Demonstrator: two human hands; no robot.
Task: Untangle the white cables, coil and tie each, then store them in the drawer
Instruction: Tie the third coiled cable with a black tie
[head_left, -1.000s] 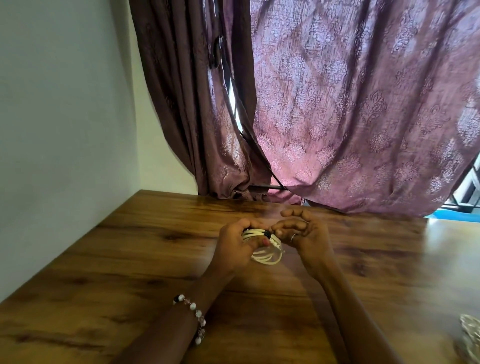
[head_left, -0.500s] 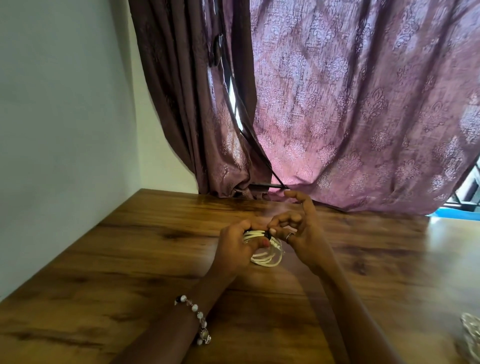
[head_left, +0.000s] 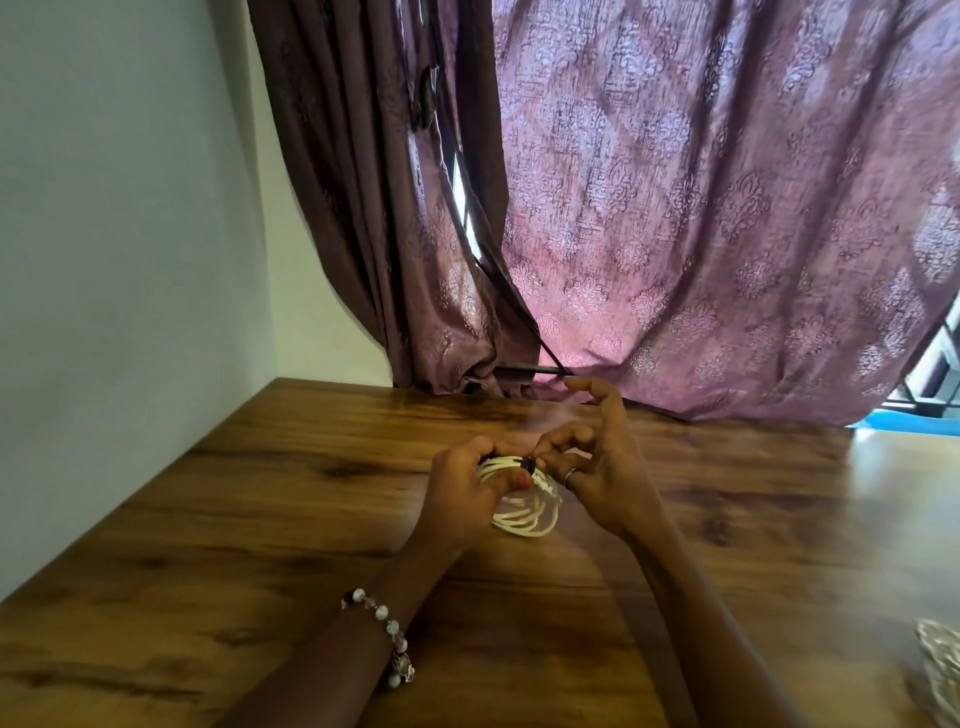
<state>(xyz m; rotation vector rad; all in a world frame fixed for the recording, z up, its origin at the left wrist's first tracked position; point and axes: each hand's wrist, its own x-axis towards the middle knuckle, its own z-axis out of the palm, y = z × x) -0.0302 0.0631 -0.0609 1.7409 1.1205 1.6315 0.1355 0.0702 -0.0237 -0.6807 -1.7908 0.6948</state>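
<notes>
A coiled white cable (head_left: 524, 512) is held just above the wooden table (head_left: 270, 519), near its middle. My left hand (head_left: 465, 499) grips the coil's left side, thumb across the strands. My right hand (head_left: 597, 467) pinches a small black tie (head_left: 529, 464) at the top of the coil with thumb and bent fingers, while its index finger sticks up. The far side of the coil is hidden behind both hands. No drawer is in view.
A white wall (head_left: 114, 260) runs along the table's left side. Purple patterned curtains (head_left: 701, 208) hang behind the table's far edge. A silvery crinkled object (head_left: 940, 670) lies at the table's right front corner.
My right hand's index finger has lifted up and away from the coil while the other fingers stay pinched at the black tie. The left hand and coil have barely moved.
</notes>
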